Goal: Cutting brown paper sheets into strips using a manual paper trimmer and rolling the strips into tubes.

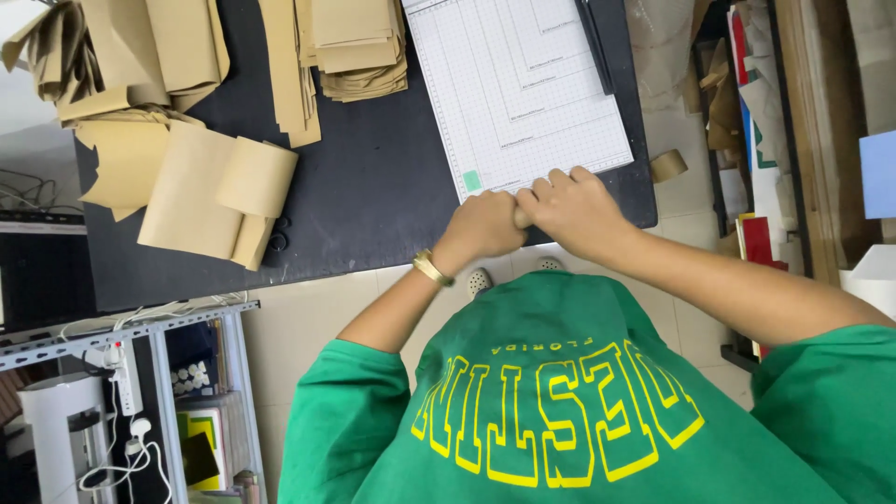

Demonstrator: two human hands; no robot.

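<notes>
My left hand (481,224), with a gold watch on its wrist, is curled into a fist at the near edge of the black table (373,187). My right hand (577,210) presses against it from the right, its fingers bent, knuckles touching the near edge of a white gridded cutting board (523,84). No object shows in either hand; the palms are hidden. A small green patch marks the board's near left corner (472,180).
Curled brown paper pieces (187,187) and a stack of folded brown paper (359,47) lie on the table's left and far side. A dark pen-like tool (595,47) rests on the board. A tape roll (667,165) lies on the floor; a metal shelf with a power strip (121,373) stands lower left.
</notes>
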